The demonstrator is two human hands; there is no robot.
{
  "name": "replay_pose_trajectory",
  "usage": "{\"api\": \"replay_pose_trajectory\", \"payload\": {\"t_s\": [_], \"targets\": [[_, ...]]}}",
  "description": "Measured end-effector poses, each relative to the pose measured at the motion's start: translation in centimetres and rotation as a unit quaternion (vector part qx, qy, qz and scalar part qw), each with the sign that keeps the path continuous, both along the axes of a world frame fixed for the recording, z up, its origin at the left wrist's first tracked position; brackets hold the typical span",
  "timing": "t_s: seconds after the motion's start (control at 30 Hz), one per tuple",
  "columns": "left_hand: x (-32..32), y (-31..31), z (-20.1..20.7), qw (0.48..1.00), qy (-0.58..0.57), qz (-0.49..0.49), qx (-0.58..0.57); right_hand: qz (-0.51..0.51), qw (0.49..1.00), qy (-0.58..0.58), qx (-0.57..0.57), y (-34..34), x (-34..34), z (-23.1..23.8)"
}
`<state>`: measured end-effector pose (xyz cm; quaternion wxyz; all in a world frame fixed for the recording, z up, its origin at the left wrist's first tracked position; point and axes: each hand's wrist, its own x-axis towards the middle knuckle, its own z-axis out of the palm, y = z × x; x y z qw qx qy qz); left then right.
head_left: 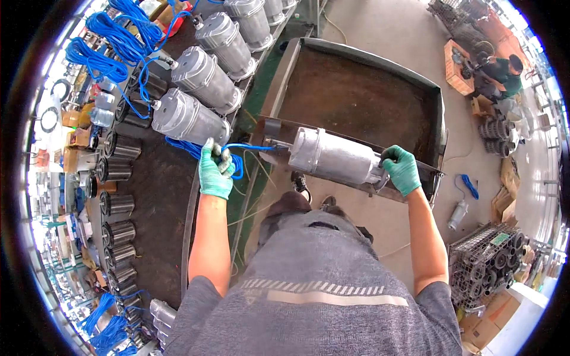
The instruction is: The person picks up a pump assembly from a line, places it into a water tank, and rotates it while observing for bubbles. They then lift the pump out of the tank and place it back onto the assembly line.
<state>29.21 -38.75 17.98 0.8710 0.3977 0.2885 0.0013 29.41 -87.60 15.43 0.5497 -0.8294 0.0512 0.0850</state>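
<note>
A silver-grey cylindrical pump motor [335,156] lies on its side across the near edge of a metal tank [285,83]. My right hand [401,171], in a green glove, is closed around the fitting at its right end. From the left end a blue cable [252,146] runs toward my left hand [215,172], also gloved in green. The fingers of that hand are curled at the cable, whose coiled part hangs beside and behind them. Exactly how the fingers grip it is partly hidden.
Several similar motors [187,115] stand along the bench at left, with bundled blue cables [98,59]. Metal cylinders [116,169] line the bench's far side. A wire basket of dark parts [490,255] stands at right. Another person [504,74] crouches beside an orange crate [457,68].
</note>
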Motion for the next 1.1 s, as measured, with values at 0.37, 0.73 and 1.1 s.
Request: {"api": "replay_pose_trajectory", "payload": {"t_s": [0.37, 0.73, 1.1], "targets": [[-7.4, -1.3, -5.7, 0.687, 0.051, -0.391, 0.610, 0.034, 0.996, -0.038, -0.078, 0.6, -1.0, -1.2], [-2.3, 2.7, -15.8, 0.657, 0.172, -0.265, 0.684, 0.017, 0.999, -0.023, -0.039, 0.1, -1.1, -1.8], [-0.3, 2.6, -7.8, 0.669, -0.064, -0.279, 0.686, 0.012, 0.999, -0.002, -0.043, 0.7, -1.5, -1.0]]}}
